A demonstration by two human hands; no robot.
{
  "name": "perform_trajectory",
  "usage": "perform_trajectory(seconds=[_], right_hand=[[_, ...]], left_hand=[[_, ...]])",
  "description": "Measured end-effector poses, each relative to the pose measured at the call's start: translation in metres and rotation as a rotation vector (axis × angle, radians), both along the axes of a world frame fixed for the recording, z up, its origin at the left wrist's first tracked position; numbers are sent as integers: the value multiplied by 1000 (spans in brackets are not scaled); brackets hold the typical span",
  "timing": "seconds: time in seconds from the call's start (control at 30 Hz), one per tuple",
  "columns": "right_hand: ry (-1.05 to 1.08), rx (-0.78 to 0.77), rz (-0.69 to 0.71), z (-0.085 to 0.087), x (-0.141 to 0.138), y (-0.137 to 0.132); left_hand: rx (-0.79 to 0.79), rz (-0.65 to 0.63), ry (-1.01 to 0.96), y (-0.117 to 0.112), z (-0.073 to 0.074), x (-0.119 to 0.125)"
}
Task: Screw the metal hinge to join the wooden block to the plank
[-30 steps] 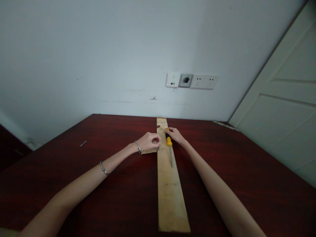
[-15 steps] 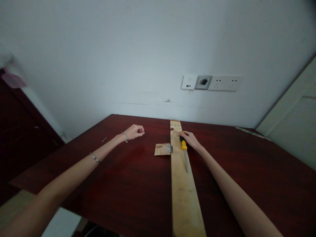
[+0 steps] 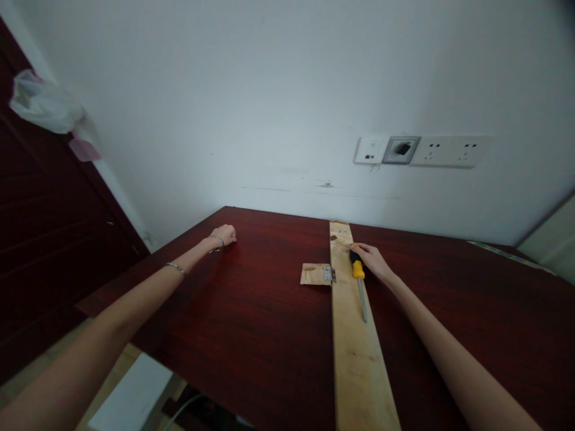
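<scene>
- Screwdriver [image 3: 358,270] tip toward the viewer, lying lengthwise along the board [image 3: 359,359]
- Right hand [image 3: 372,260] closed around its handle
- Left hand [image 3: 224,234] curled; grasp unclear
- Red-brown table [image 3: 260,323], white wall [image 3: 224,90]

Dim, cool light greys the pale wall [image 3: 278,90], which is brightest around its middle and fades outward; the top right corner falls nearly black. The desk [image 3: 260,335] shows a soft reddish sheen beside the left hand [image 3: 224,233] and darkens toward the camera. Soft shadow edges the right forearm [image 3: 431,317]. Wide-angle stretch enlarges the near ends of both arms; the hanging bag [image 3: 47,108] looks smeared.
</scene>
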State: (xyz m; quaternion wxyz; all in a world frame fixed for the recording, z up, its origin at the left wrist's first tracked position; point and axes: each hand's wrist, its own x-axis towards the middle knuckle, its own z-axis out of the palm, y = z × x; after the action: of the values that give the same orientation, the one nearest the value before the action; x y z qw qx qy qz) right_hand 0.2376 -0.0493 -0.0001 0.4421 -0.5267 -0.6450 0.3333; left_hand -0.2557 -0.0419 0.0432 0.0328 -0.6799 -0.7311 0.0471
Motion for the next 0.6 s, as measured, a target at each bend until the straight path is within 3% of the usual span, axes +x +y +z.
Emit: perform_trajectory(seconds=[0.4,0.6], right_hand=[[2,19,-18,-1,0,0],[-18,25,-17,-3,1,2]], left_hand=[[1,-54,2,2,-2,3],[-20,-29,49,-3,8,14]])
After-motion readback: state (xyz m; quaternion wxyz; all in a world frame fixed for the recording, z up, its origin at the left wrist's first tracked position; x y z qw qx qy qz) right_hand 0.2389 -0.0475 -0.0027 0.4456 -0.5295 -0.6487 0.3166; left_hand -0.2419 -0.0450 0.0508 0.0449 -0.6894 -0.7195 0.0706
